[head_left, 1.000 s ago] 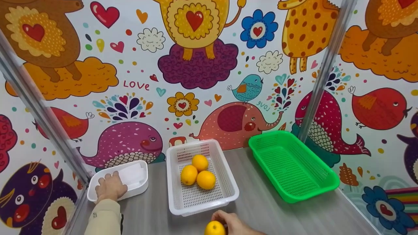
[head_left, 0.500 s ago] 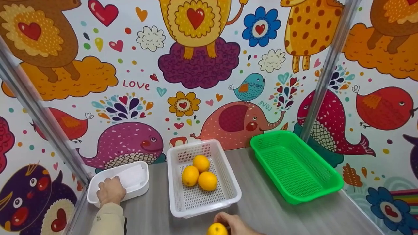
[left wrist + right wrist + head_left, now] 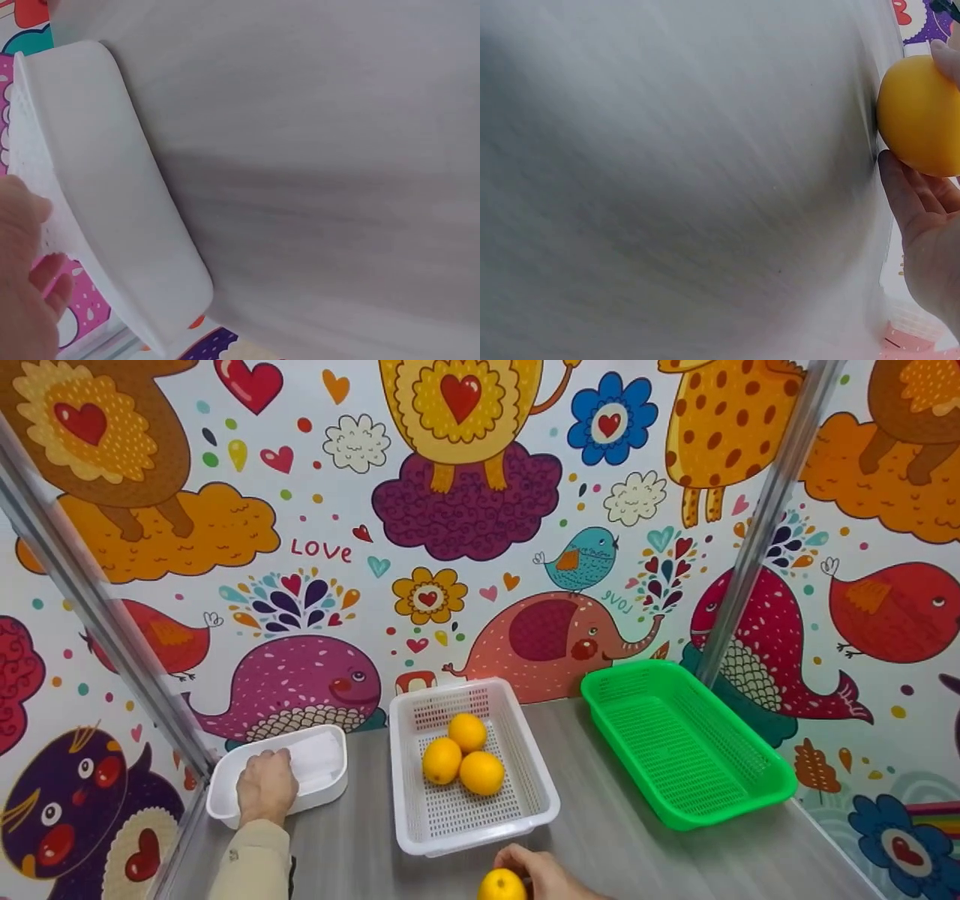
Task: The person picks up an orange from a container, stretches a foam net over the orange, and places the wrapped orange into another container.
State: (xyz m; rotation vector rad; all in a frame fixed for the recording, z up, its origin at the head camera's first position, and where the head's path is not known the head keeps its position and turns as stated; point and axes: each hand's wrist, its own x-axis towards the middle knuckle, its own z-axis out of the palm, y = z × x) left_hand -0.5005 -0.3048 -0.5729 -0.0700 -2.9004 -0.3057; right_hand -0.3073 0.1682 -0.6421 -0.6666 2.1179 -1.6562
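Over the white oval-ended tub (image 3: 335, 793) at the left, my left hand (image 3: 268, 784) has its fingers bent. In the left wrist view, the thumb and fingers pinch a thin white sheet with small dots (image 3: 34, 157) lying in the tub (image 3: 120, 187). At the near edge of the head view my right hand (image 3: 547, 874) grips an orange (image 3: 502, 885). The right wrist view shows the thumb on one side of that orange (image 3: 919, 116) and the fingers on the other, close to the tabletop. Three more oranges (image 3: 481, 773) sit together in the white plastic basket (image 3: 480, 840).
To the right of the white basket stands a green plastic basket (image 3: 675, 816) with nothing in it. All rest on a grey wood-grain table (image 3: 356, 847). Cartoon-printed walls (image 3: 427, 652) with metal corner posts (image 3: 757, 532) enclose the back and sides.
The fingers of my left hand, spread over the white sheet earlier, have drawn together and bent. My right hand stays at the near edge with the orange. The head view has shifted slightly.
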